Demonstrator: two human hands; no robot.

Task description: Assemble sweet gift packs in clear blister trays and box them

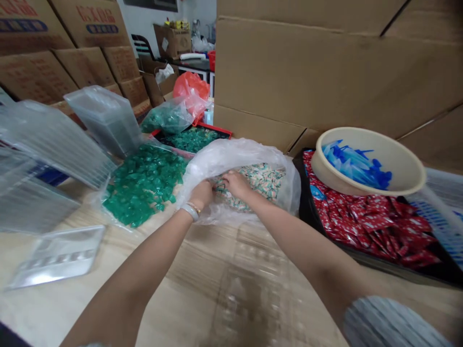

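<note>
Both my hands reach into an open white plastic bag (238, 150) filled with small green, white and pinkish pieces (265, 180). My left hand (202, 194), with bracelets at the wrist, is at the bag's left side; its fingers are mostly hidden. Close beside it, my right hand (237, 184) has its fingers curled down among the pieces, and what they pinch, if anything, is too small to make out. Clear plastic trays with moulded compartments (249, 299) lie on the table in front of my forearms.
Green wrapped packets (144, 178) spread out left of the bag. Clear plastic containers (104, 115) stand further left, near a flat clear lid (58, 255). On the right, a cream basin (408, 168) of blue-and-white packets rests over red packets (365, 221) in a black tray. Cardboard (325, 72) rises behind.
</note>
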